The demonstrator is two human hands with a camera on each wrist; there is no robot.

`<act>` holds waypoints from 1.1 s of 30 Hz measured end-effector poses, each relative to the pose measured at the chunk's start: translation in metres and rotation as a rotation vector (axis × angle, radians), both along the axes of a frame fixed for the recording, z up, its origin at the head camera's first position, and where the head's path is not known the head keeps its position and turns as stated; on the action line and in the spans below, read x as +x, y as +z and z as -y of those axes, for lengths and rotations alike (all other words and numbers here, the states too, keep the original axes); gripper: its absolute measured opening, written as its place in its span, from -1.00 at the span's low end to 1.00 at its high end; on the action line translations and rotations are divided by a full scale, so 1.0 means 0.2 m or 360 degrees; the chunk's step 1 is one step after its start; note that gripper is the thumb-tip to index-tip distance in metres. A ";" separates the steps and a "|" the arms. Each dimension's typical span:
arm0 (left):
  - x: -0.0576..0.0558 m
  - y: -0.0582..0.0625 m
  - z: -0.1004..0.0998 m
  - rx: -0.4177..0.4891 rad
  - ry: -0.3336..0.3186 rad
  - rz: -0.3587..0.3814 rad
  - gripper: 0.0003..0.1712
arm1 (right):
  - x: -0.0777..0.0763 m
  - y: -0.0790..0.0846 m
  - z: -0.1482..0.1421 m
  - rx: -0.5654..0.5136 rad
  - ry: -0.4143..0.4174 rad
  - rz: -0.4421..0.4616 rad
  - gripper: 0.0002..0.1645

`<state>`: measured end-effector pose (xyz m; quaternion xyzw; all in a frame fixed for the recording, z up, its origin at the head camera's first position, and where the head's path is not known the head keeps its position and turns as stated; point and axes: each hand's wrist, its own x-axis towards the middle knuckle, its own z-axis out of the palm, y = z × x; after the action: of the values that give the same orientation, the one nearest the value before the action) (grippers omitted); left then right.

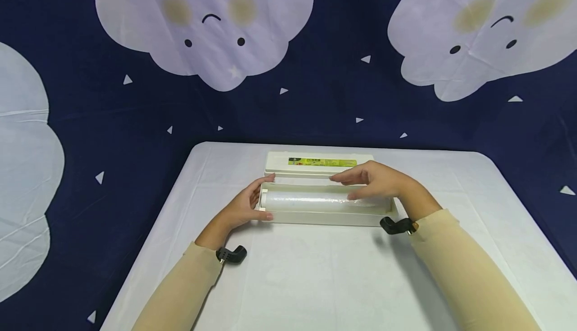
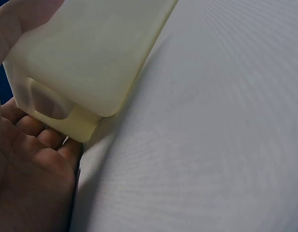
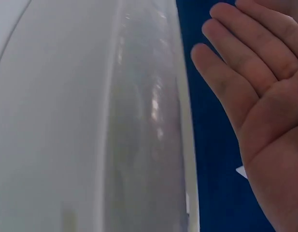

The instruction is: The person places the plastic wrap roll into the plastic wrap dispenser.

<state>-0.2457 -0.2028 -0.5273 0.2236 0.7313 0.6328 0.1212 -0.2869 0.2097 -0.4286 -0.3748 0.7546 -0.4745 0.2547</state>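
1. Watching from afar through the worn cameras, I find the left hand [image 1: 241, 208] grasping one end of a long, uncovered white box [image 1: 329, 218]. Its thumb lies along the wall nearest the person; its fingers curl around the end.

2. I judge that this hold steadies the box: a grip at the end braces it while leaving the long top within reach.

3. To the right of that hand, a roll of glossy, see-through film [image 1: 297, 201] lies lengthwise inside the box. The walls seem to cradle it, which would keep it from rolling away.

4. The right hand [image 1: 380, 181] hangs over the right part of the roll, released and gripping nothing, fingers extended and thumb apart. I cannot tell whether its thumb tip touches the film.

5. Just beyond both hands, what I take for the lid [image 1: 315, 170] lies parallel to the box, a yellow-green label [image 1: 322, 162] facing up. Placed there, it leaves the roll exposed.

6. Beneath both hands spreads a white tabletop [image 1: 297, 281]. Well beyond them is a dark blue cloth [image 1: 315, 115] with pale clouds. A small black camera [image 1: 232, 255] sits at the left wrist, another at the right.
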 end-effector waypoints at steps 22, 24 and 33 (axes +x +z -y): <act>0.00 0.00 0.00 0.0019 -0.0012 -0.0006 0.25 | 0.11 -0.14 -0.23 -0.0352 -0.0573 -0.0341 -0.31; 0.00 0.00 0.00 0.0021 -0.0015 -0.0007 0.25 | 0.13 -0.16 -0.24 -0.0378 -0.0581 -0.0339 -0.30; 0.00 0.00 -0.01 0.0029 -0.0017 -0.0011 0.24 | 0.18 -0.22 -0.30 -0.0454 -0.0617 -0.0288 -0.21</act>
<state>-0.2449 -0.2017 -0.5264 0.2308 0.7247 0.6381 0.1201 -0.2510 0.2703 -0.4728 -0.2964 0.7575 -0.5807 0.0349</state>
